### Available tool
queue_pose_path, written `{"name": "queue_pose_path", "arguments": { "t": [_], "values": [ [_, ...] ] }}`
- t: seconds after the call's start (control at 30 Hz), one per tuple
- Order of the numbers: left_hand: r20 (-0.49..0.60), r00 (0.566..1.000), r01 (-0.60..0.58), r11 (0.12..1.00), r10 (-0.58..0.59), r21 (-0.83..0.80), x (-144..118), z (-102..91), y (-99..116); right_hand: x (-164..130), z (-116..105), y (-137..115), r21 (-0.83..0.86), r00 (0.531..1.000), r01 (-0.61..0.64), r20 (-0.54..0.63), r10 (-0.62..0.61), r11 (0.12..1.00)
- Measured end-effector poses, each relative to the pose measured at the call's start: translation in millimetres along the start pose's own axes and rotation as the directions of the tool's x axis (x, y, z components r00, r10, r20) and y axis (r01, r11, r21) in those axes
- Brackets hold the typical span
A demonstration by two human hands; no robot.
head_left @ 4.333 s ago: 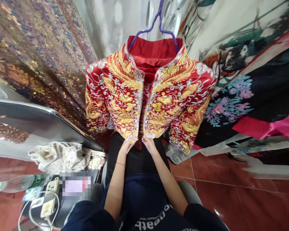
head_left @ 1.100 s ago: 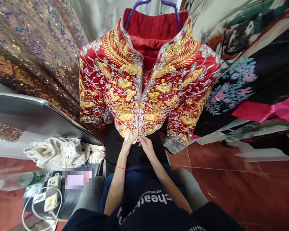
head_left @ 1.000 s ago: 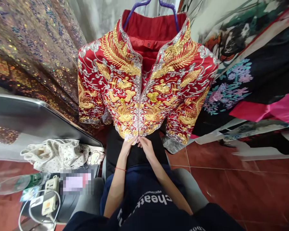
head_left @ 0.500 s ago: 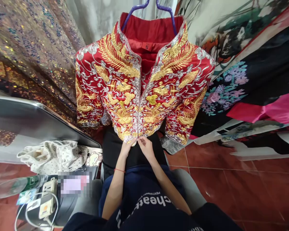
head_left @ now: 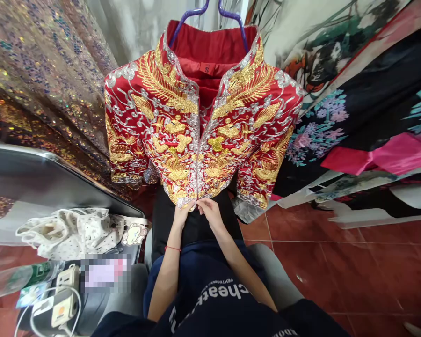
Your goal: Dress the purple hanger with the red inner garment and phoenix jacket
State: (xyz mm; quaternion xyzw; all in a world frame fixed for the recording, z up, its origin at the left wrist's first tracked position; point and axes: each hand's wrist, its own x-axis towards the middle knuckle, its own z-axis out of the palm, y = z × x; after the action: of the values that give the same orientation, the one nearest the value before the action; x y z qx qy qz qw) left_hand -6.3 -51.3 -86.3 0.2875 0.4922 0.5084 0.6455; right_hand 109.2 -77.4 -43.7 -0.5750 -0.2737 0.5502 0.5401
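Observation:
A red short-sleeved jacket [head_left: 224, 159] with gold and silver embroidery hangs from a purple hanger [head_left: 190, 14], its stand collar spread. A small "S" tag [head_left: 206, 69] shows inside the neck. Below the chest the two front edges meet down to the hem. My left hand [head_left: 183, 213] grips the hem at the lower left front, fingers closed on the cloth. Close beside it, my right hand [head_left: 211, 210] pinches at the bottom corner of the front opening. Its fingertips are partly hidden, and any tiny fastener between them cannot be made out.
To the left, a black chair [head_left: 56, 171] holds a white dotted cloth [head_left: 70, 231], a power strip [head_left: 66, 295] with a white cable and a plastic bottle [head_left: 17, 278]. Sequined fabric [head_left: 73, 93] hangs behind. Black floral garments [head_left: 368, 107] hang at right above red floor tiles [head_left: 312, 267].
The view has shifted slightly, so the jacket sits a little further left. Both hands stay at the hem, the right fingers curled a bit more.

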Motion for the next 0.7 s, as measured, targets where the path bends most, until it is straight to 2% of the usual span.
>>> {"name": "queue_pose_path", "arguments": {
  "t": [0.3, 0.47, 0.57, 0.7],
  "values": [
    [-0.032, 0.999, -0.028, 1.0, 0.027, -0.006, 0, -2.4, 0, 5, 14, -10, 0.106, 0.998, -0.051, -0.023, 0.053, 0.993],
    [-0.013, 0.999, -0.037, 0.999, 0.037, 0.002, 0, -2.9, -4, 7, 21, -17, 0.14, 0.996, -0.059, -0.058, 0.067, 0.988],
    [-0.001, 0.998, -0.07, 0.998, 0.07, 0.002, 1, -1.8, -11, 9, 22, -35, 0.158, 0.998, -0.017, -0.055, 0.026, 0.987],
    [0.013, 0.998, -0.064, 0.998, 0.064, 0.008, 3, 0.6, -13, 13, 27, -81, 0.184, 0.997, 0.072, -0.021, -0.069, 0.98]
  ]
}}
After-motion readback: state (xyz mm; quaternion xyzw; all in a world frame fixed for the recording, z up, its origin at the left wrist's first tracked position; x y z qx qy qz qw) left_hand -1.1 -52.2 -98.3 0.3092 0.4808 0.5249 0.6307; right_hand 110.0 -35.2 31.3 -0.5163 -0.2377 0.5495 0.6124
